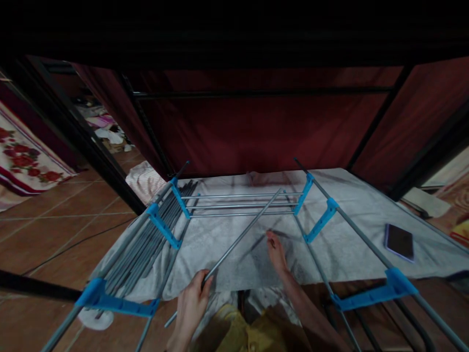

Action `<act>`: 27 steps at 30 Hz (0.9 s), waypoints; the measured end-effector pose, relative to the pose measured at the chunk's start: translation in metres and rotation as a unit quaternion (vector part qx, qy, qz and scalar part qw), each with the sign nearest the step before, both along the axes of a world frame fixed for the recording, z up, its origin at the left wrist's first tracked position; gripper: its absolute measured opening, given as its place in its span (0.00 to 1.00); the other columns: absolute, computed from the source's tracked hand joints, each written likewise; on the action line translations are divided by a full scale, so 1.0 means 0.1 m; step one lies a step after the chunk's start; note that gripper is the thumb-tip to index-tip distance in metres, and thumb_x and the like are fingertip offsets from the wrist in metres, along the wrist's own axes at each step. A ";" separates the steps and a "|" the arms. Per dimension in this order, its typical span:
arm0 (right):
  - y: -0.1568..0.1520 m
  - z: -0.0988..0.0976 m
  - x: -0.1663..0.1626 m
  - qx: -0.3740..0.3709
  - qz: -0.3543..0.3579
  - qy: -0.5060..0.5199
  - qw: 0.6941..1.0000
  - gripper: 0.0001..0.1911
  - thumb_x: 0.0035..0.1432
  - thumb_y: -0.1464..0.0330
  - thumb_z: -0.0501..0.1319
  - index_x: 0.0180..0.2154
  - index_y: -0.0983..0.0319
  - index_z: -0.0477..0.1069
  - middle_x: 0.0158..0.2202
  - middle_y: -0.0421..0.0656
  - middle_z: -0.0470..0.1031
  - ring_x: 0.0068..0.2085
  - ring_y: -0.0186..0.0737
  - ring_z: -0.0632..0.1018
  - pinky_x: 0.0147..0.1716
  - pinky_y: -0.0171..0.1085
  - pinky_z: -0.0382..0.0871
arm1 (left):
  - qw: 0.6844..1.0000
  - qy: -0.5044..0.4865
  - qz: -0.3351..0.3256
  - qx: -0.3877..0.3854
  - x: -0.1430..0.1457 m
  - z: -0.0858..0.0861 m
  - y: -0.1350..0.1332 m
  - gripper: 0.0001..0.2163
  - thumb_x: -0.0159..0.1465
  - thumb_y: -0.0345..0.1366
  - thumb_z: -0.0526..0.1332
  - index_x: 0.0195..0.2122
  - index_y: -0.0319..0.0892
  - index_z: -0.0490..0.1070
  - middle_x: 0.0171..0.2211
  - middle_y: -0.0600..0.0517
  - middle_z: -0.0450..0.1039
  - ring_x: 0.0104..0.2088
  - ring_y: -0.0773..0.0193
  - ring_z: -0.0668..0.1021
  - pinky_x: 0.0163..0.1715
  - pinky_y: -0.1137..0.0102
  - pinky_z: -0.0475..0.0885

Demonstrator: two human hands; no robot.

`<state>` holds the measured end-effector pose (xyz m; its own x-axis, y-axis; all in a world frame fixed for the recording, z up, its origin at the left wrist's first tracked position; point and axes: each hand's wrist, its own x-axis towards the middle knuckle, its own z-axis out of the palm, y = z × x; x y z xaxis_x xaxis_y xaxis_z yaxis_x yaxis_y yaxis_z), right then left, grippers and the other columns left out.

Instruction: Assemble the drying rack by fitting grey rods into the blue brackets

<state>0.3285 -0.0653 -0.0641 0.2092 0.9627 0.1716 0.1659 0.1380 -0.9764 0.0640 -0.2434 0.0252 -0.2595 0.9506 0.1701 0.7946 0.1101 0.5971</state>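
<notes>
My left hand (193,300) is wrapped round a thin grey metal rod (245,233), which slants up and away to the right over a partly assembled rack. My right hand (277,252) hovers to the right of the rod, apart from it, its fingers curled together; whether anything is in them cannot be made out. Three cross rods (238,207) span the far end between a left blue plastic bracket (180,198) and a right blue bracket (303,194). Nearer me, another left bracket (164,226) and right bracket (321,221) join the long side tubes.
Several loose grey rods (146,239) lie on the left of the white cloth (234,249). A phone (399,242) rests at its right. Black frame posts (106,159) and a dark red curtain (249,132) stand around; a cable (80,242) crosses the tiled floor.
</notes>
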 end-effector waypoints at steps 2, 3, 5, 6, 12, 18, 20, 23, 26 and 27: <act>0.00 0.08 0.04 -0.042 -0.005 0.108 0.993 0.19 0.51 0.58 0.62 0.43 0.59 0.76 0.42 0.48 0.82 0.47 0.51 0.80 0.53 0.53 0.71 | 1.000 0.019 -0.017 0.011 -0.03 -0.04 -0.03 0.14 0.69 0.46 0.51 0.43 0.47 0.72 0.35 0.52 0.82 0.35 0.58 0.84 0.33 0.68 0.75; -0.01 0.13 0.07 -0.062 0.002 0.161 0.985 0.20 0.50 0.57 0.63 0.44 0.59 0.75 0.41 0.47 0.82 0.46 0.50 0.81 0.52 0.52 0.72 | 0.999 0.027 -0.028 0.021 -0.04 -0.05 -0.03 0.13 0.69 0.46 0.51 0.43 0.48 0.71 0.35 0.52 0.81 0.34 0.58 0.84 0.32 0.68 0.75; -0.03 0.26 0.12 -0.105 0.031 0.273 0.956 0.22 0.49 0.58 0.66 0.46 0.58 0.73 0.41 0.46 0.82 0.45 0.49 0.82 0.51 0.51 0.73 | 0.997 0.041 -0.051 0.044 -0.06 -0.07 -0.03 0.12 0.69 0.45 0.51 0.43 0.48 0.71 0.34 0.52 0.81 0.34 0.58 0.84 0.33 0.67 0.76; -0.04 0.33 0.15 -0.123 0.047 0.316 0.939 0.22 0.49 0.59 0.67 0.46 0.58 0.73 0.41 0.45 0.82 0.44 0.48 0.82 0.51 0.51 0.74 | 0.995 0.047 -0.063 0.055 -0.07 -0.07 -0.02 0.11 0.69 0.45 0.52 0.43 0.49 0.71 0.35 0.52 0.81 0.35 0.58 0.84 0.34 0.67 0.77; -0.03 0.58 0.35 -0.163 0.067 0.385 0.906 0.15 0.52 0.60 0.66 0.42 0.57 0.73 0.43 0.47 0.82 0.44 0.46 0.83 0.46 0.48 0.77 | 0.983 0.107 -0.127 0.074 -0.14 -0.16 0.02 0.10 0.70 0.40 0.52 0.42 0.47 0.71 0.35 0.50 0.80 0.35 0.60 0.83 0.33 0.68 0.76; -0.07 0.48 0.54 -0.180 0.011 0.398 0.899 0.12 0.49 0.64 0.69 0.37 0.59 0.74 0.35 0.45 0.82 0.39 0.46 0.83 0.43 0.47 0.79 | 0.972 0.180 -0.144 0.038 -0.19 -0.13 0.18 0.12 0.71 0.37 0.50 0.44 0.46 0.73 0.37 0.49 0.79 0.37 0.58 0.81 0.41 0.63 0.75; -0.12 0.43 0.56 -0.190 0.010 0.401 0.896 0.10 0.48 0.65 0.70 0.34 0.60 0.74 0.34 0.45 0.82 0.38 0.45 0.83 0.43 0.47 0.79 | 0.969 0.206 -0.134 0.015 -0.20 -0.10 0.27 0.14 0.71 0.35 0.49 0.46 0.45 0.74 0.40 0.48 0.79 0.40 0.56 0.80 0.46 0.60 0.73; -0.20 0.34 0.57 -0.195 0.021 0.401 0.895 0.09 0.47 0.66 0.71 0.31 0.60 0.74 0.32 0.45 0.81 0.38 0.44 0.83 0.46 0.48 0.78 | 0.967 0.222 -0.128 -0.015 -0.17 -0.05 0.40 0.16 0.68 0.29 0.48 0.49 0.43 0.74 0.45 0.46 0.78 0.46 0.55 0.79 0.52 0.56 0.69; -0.25 0.27 0.56 -0.202 0.019 0.399 0.894 0.08 0.47 0.67 0.71 0.28 0.60 0.73 0.29 0.43 0.79 0.35 0.45 0.83 0.47 0.50 0.78 | 0.964 0.225 -0.133 -0.040 -0.10 -0.01 0.51 0.20 0.65 0.23 0.48 0.51 0.41 0.74 0.46 0.44 0.78 0.47 0.54 0.78 0.53 0.57 0.67; -0.25 0.26 0.56 -0.205 0.017 0.399 0.894 0.08 0.47 0.68 0.71 0.28 0.59 0.73 0.28 0.43 0.79 0.35 0.45 0.83 0.46 0.50 0.78 | 0.964 0.225 -0.135 -0.046 -0.09 0.01 0.54 0.21 0.64 0.22 0.47 0.51 0.41 0.74 0.46 0.44 0.78 0.47 0.54 0.78 0.52 0.57 0.67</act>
